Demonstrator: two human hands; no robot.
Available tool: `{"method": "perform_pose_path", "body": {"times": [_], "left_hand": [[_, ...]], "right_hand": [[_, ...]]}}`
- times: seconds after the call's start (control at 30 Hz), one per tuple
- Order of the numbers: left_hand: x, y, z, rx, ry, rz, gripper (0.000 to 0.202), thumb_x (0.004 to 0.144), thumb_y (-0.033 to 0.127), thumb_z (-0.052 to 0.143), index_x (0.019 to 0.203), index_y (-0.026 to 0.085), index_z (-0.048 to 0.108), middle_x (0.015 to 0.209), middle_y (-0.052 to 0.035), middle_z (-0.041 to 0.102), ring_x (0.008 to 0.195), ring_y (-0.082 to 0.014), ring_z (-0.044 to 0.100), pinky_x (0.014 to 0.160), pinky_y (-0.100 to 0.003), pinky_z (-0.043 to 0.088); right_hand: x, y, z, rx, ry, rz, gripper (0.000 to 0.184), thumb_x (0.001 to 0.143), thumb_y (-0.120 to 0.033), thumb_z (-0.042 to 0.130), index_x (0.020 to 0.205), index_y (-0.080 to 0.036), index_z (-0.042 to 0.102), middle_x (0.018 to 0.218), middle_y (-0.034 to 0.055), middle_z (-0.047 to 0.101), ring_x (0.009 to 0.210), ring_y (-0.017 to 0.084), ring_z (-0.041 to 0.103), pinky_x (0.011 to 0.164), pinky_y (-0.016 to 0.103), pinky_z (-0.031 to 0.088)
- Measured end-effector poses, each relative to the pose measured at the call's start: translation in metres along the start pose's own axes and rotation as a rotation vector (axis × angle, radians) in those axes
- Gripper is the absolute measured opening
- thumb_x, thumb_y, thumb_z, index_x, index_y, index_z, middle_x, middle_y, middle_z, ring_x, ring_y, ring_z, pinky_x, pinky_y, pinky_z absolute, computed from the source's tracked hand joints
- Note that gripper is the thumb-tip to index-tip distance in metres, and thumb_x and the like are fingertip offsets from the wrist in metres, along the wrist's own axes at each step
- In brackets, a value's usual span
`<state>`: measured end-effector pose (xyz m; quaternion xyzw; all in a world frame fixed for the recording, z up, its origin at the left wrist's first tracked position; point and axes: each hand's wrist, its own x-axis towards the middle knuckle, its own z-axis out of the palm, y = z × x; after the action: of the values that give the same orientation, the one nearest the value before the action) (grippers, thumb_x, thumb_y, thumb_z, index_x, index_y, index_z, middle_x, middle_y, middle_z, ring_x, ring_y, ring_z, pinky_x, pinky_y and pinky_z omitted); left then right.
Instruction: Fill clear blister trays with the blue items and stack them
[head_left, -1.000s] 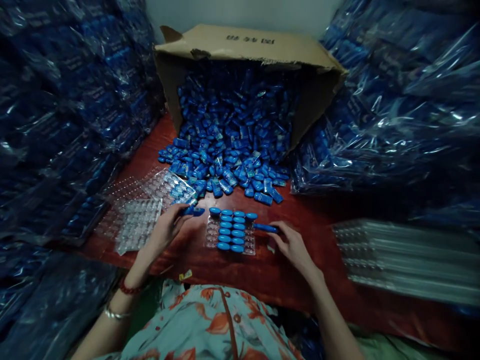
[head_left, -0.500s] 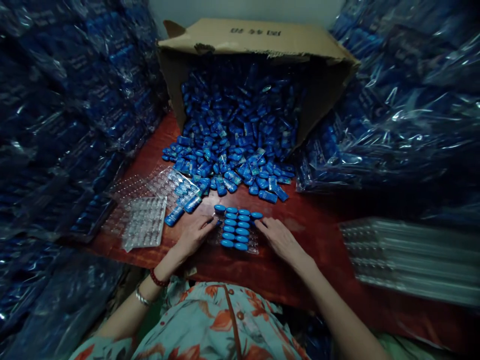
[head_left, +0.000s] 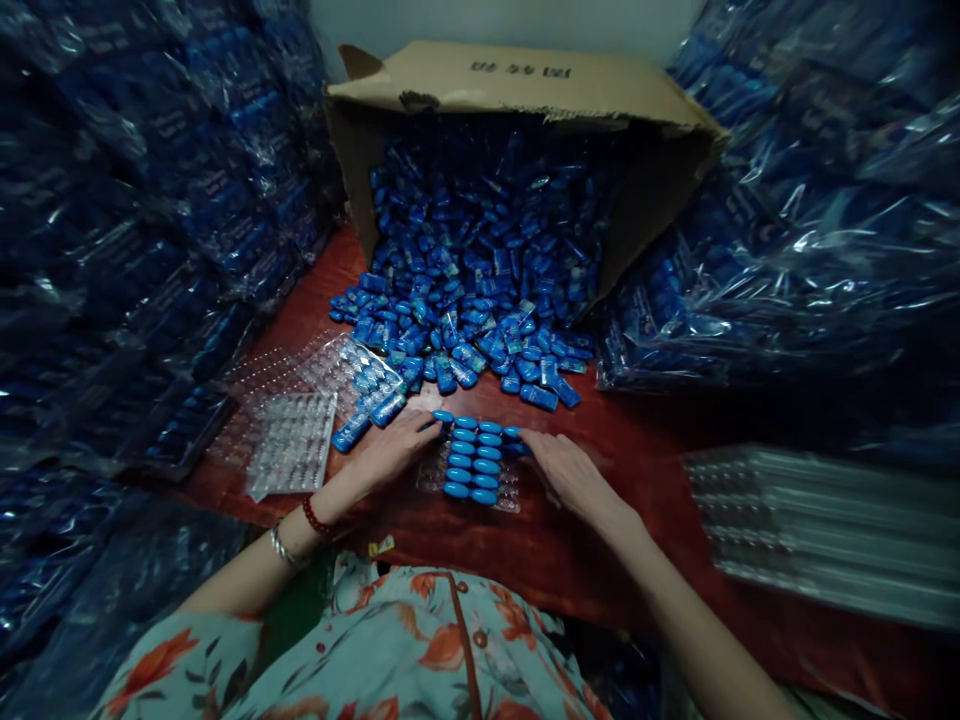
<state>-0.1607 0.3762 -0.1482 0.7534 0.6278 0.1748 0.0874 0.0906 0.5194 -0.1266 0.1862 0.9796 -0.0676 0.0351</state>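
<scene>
A clear plastic blister tray (head_left: 508, 497) lies on the table in front of me, with glossy blue oval pieces (head_left: 462, 450) filling its two middle columns. At the top of each outer column sits one more blue oval piece. My left hand (head_left: 401, 445) is at the tray's upper left, fingertips pinched on a dark blue oval piece, mostly hidden by the fingers. Opposite it, my right hand (head_left: 559, 465) reaches the upper right side, its fingers closed on another blue piece (head_left: 514, 449) that shows only in part.
A cardboard box (head_left: 525, 85) on its side spills a heap of small blue pieces (head_left: 480, 300) onto the red table (head_left: 420, 525). Clear trays (head_left: 292, 445) lie at left, and stacked trays (head_left: 825, 530) at right. Plastic-wrapped blue packs (head_left: 810, 250) rise on both sides.
My left hand has moved slightly up and right along the tray's left side. My right hand has stayed near the right side. The whole view has shifted a little.
</scene>
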Motion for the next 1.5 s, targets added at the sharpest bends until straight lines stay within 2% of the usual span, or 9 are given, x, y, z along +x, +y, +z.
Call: {"method": "perform_pose_path", "body": {"times": [0.17, 0.4, 0.53, 0.77, 0.93, 1.1, 1.23, 1.4, 1.5], "left_hand": [[0.011, 0.010, -0.005, 0.114, -0.150, 0.049, 0.025, 0.087, 0.005, 0.040, 0.102, 0.017, 0.056, 0.107, -0.0085, 0.057, 0.100, -0.0205, 0.053, 0.089, -0.036, 0.044], [-0.004, 0.000, 0.010, 0.022, 0.148, -0.025, 0.034, 0.089, 0.011, 0.041, 0.118, 0.021, 0.055, 0.119, -0.0109, 0.051, 0.109, -0.0226, 0.049, 0.092, -0.040, 0.043], [0.022, -0.026, 0.005, -0.208, 0.259, -0.174, 0.031, 0.092, 0.018, 0.038, 0.118, 0.018, 0.055, 0.106, -0.0090, 0.054, 0.096, -0.0171, 0.055, 0.085, -0.031, 0.048], [0.089, -0.055, 0.010, 0.133, -0.095, -0.218, 0.047, 0.075, 0.022, 0.065, 0.119, 0.014, 0.050, 0.125, -0.0175, 0.044, 0.107, -0.0294, 0.052, 0.084, -0.041, 0.048], [0.098, -0.042, 0.009, 0.217, -0.143, -0.195, 0.041, 0.076, 0.015, 0.061, 0.115, 0.009, 0.050, 0.118, -0.0186, 0.051, 0.106, -0.0293, 0.053, 0.082, -0.037, 0.049], [0.066, -0.048, 0.001, 0.157, -0.138, -0.185, 0.045, 0.082, 0.020, 0.054, 0.125, 0.010, 0.044, 0.124, -0.0199, 0.051, 0.098, -0.0256, 0.061, 0.083, -0.035, 0.049], [0.013, -0.045, 0.004, 0.010, 0.062, -0.217, 0.046, 0.087, 0.024, 0.046, 0.132, 0.014, 0.039, 0.134, -0.0177, 0.046, 0.110, -0.0250, 0.057, 0.091, -0.037, 0.048], [-0.052, -0.019, 0.001, -0.225, 0.341, -0.371, 0.036, 0.092, 0.031, 0.041, 0.125, 0.018, 0.049, 0.119, -0.0108, 0.059, 0.108, -0.0203, 0.058, 0.092, -0.035, 0.049], [-0.073, -0.002, -0.005, -0.207, 0.504, -0.523, 0.029, 0.090, 0.032, 0.047, 0.114, 0.020, 0.058, 0.108, -0.0083, 0.059, 0.098, -0.0189, 0.060, 0.087, -0.034, 0.051]], "right_hand": [[0.004, -0.007, -0.004, -0.045, 0.016, -0.008, 0.031, 0.088, -0.009, 0.037, 0.112, -0.017, 0.056, 0.096, 0.0083, 0.063, 0.085, 0.019, 0.056, 0.076, 0.030, 0.042], [0.021, -0.024, -0.005, -0.142, -0.019, -0.036, 0.031, 0.086, -0.005, 0.039, 0.104, -0.017, 0.061, 0.092, 0.0117, 0.064, 0.084, 0.022, 0.058, 0.075, 0.035, 0.042], [0.014, -0.029, 0.001, -0.170, 0.011, 0.095, 0.038, 0.090, -0.013, 0.036, 0.124, -0.021, 0.052, 0.097, 0.0125, 0.065, 0.079, 0.022, 0.061, 0.071, 0.035, 0.043], [0.018, 0.009, 0.001, -0.159, 0.222, 0.445, 0.043, 0.087, -0.016, 0.040, 0.129, -0.025, 0.047, 0.101, 0.0100, 0.064, 0.077, 0.020, 0.061, 0.062, 0.029, 0.045], [0.056, 0.039, 0.017, -0.146, 0.087, 0.424, 0.036, 0.089, -0.019, 0.044, 0.124, -0.017, 0.049, 0.112, 0.0179, 0.057, 0.100, 0.026, 0.054, 0.077, 0.036, 0.046], [0.053, 0.035, 0.025, -0.141, 0.027, 0.502, 0.043, 0.083, -0.010, 0.042, 0.127, -0.010, 0.045, 0.104, 0.0209, 0.058, 0.084, 0.024, 0.061, 0.066, 0.031, 0.046], [0.008, 0.040, 0.025, 0.115, 0.080, 0.577, 0.038, 0.082, -0.020, 0.045, 0.120, -0.014, 0.048, 0.084, 0.0100, 0.063, 0.068, 0.019, 0.061, 0.061, 0.029, 0.045], [-0.039, 0.019, 0.041, 0.867, 0.446, 0.488, 0.033, 0.081, -0.039, 0.053, 0.108, -0.022, 0.046, 0.087, 0.0023, 0.063, 0.073, 0.015, 0.062, 0.065, 0.027, 0.051], [-0.037, -0.008, 0.057, 0.989, 0.656, 0.486, 0.030, 0.081, -0.038, 0.057, 0.104, -0.023, 0.046, 0.094, 0.0039, 0.062, 0.082, 0.015, 0.063, 0.074, 0.030, 0.053]]}}
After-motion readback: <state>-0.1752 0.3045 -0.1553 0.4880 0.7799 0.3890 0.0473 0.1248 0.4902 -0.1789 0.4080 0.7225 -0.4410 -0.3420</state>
